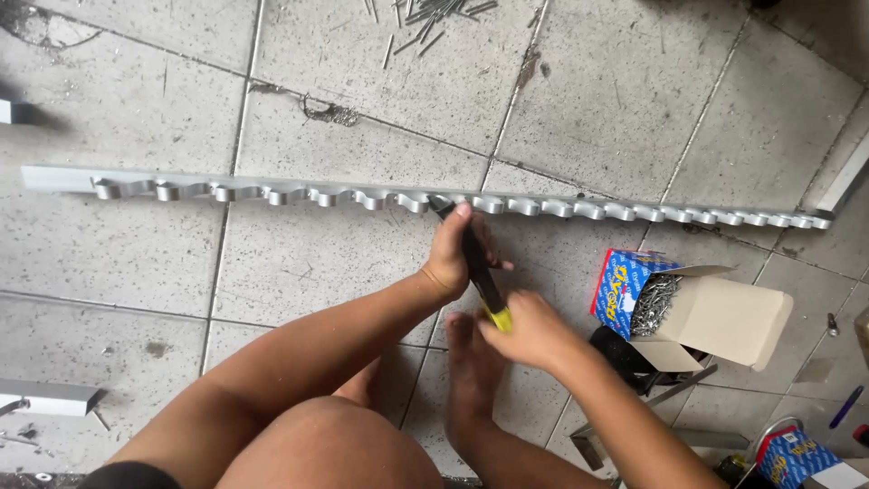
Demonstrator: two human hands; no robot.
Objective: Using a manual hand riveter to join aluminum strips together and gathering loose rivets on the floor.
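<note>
A long metal strip [272, 188] with many curled, scalloped tabs along its near edge lies across the tiled floor. My left hand [450, 254] grips the upper part of a black tool with yellow handle ends [480, 276], its tip touching the strip near the middle. My right hand [529, 330] clasps the yellow handle end lower down. My knee and bare foot [471, 362] rest on the floor just below the hands.
An open blue and cardboard box of small metal fasteners [661, 303] sits right of my hands. Loose nails [434, 18] lie at the top. A second blue box [797, 453], a metal bracket [45, 397] at lower left and a metal bar [846, 177] at right.
</note>
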